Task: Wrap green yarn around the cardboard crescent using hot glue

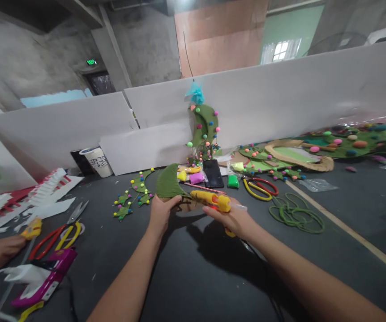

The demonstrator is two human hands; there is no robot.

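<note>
Near the middle of the table, my left hand [162,212] is closed on a cardboard crescent partly wrapped in green cord [167,181]. Its lower part shows bare brown cardboard, and the wrapped part points up. My right hand [233,219] grips a yellow hot glue gun [209,198] with a clear glue stick at its back end. The gun's nozzle is close to the crescent's edge; whether it touches I cannot tell. A loose green cord [297,214] lies in loops to the right of my right hand.
Scissors with red and yellow handles [260,188] lie right of a black phone [213,173]. A finished green moon ornament [204,127] hangs behind. At left are other scissors [67,232], a purple power strip [47,279], a paper cup [97,162] and another person's hand [1,252] with a yellow glue gun [32,229].
</note>
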